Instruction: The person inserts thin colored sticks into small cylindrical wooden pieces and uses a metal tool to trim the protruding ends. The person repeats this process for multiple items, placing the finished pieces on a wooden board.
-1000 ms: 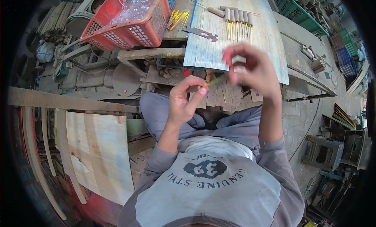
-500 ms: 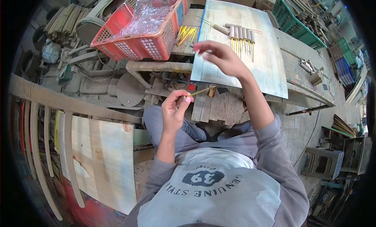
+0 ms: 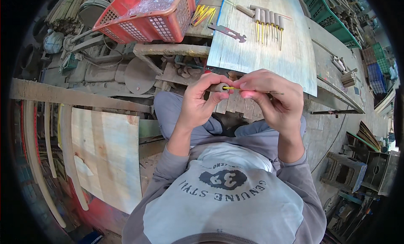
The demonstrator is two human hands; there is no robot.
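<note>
My left hand [image 3: 201, 100] is closed around a short round wooden handle [image 3: 218, 88], its end with a hole turned to the right. Pinched in the fingertips of my right hand [image 3: 274, 96] is a thin yellow rod [image 3: 229, 88], whose tip meets the hole in the handle; how deep it sits I cannot tell. Beyond my hands, a flat dark metal wrench [image 3: 227, 32] lies across the left edge of the pale board [image 3: 294, 58]. Several wooden handles with yellow rods [image 3: 267, 18] lie in a row on that board.
A red plastic crate [image 3: 147, 23] with clear wrap stands far left, beside a bundle of yellow rods [image 3: 203, 14]. Small wooden cylinders [image 3: 339, 64] lie on the bench at right. A wooden rail [image 3: 80, 92] and leaning plywood [image 3: 105, 155] are on my left. Green crates [image 3: 326, 16] stand far right.
My right hand has come back from the board to meet my left hand, and the wrench now shows on the board. The left hand has risen slightly and its handle's end faces right.
</note>
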